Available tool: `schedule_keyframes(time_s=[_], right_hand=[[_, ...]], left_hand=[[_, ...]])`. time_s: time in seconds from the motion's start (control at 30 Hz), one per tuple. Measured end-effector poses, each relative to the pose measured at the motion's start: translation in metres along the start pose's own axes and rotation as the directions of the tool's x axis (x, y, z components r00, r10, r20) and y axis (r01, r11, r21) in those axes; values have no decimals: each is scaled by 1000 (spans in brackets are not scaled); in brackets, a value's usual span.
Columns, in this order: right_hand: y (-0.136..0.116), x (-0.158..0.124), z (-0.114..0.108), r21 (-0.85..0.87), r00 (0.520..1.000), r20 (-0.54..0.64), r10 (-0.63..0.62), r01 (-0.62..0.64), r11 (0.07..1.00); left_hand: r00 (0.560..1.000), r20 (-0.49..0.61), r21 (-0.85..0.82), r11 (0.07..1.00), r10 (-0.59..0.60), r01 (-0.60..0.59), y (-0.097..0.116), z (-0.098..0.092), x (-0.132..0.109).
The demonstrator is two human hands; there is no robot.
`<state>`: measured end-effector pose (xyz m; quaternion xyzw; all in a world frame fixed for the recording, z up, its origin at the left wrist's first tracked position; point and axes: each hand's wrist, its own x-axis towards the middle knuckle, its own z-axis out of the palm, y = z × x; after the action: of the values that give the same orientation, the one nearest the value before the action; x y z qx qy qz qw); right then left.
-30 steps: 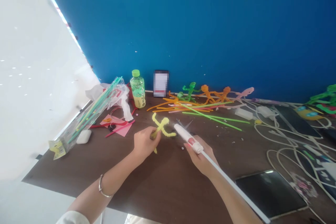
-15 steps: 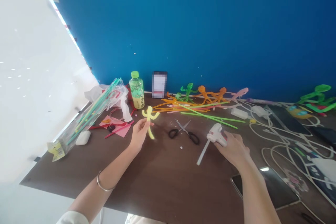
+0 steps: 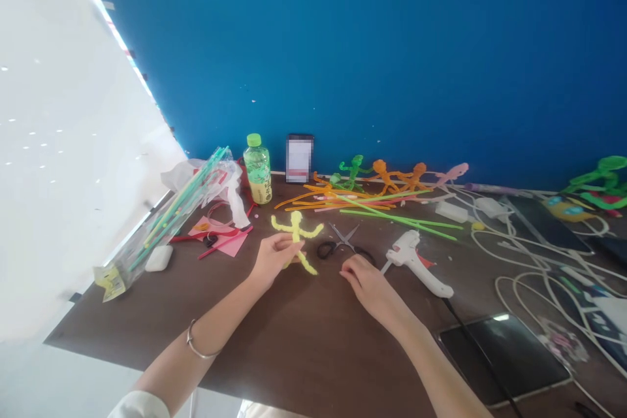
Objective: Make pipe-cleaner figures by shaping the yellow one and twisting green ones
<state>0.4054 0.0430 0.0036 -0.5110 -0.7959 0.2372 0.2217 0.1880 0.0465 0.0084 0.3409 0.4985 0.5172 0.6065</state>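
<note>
Over on your dark wood table (image 3: 304, 339), your left hand (image 3: 272, 260) is pinching the yellow pipe-cleaner figure (image 3: 296, 235), which sits at about 2 o'clock off it, while your right hand (image 3: 372, 290) is loose and empty, with the hot glue gun (image 3: 414, 268) at 2 o'clock and the scissors (image 3: 340, 241) at 11.

Worn on the head, above the near side of the table (image 3: 313, 346), and facing forward and down. Very close to the left hand (image 3: 274, 260) and the right hand (image 3: 373, 289), farther from the blue wall (image 3: 392, 59) behind the table. Whole view tilted, with the table's edge slanting up on the left.
</note>
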Motion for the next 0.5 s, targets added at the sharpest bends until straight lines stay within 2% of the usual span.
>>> schedule_keyframes(time_s=[0.1,0.17,0.23,0.37,0.5], right_hand=[[-7,0,-4,232,983,-124,138,-106,967],[-16,0,-7,436,952,-186,243,-142,889],[-24,0,-8,570,924,-236,302,-120,813],[-30,0,-8,643,904,-290,315,-60,763],[-29,0,-8,637,905,-273,327,-84,766]], left_hand=[[999,43,71,997,-13,10,-3,1,-1],[993,109,124,992,-44,31,-5,2,-2],[978,191,174,984,-78,45,-7,3,-3],[954,288,228,974,-80,13,-10,5,-7],[946,320,271,961,-43,-48,-13,5,-10]])
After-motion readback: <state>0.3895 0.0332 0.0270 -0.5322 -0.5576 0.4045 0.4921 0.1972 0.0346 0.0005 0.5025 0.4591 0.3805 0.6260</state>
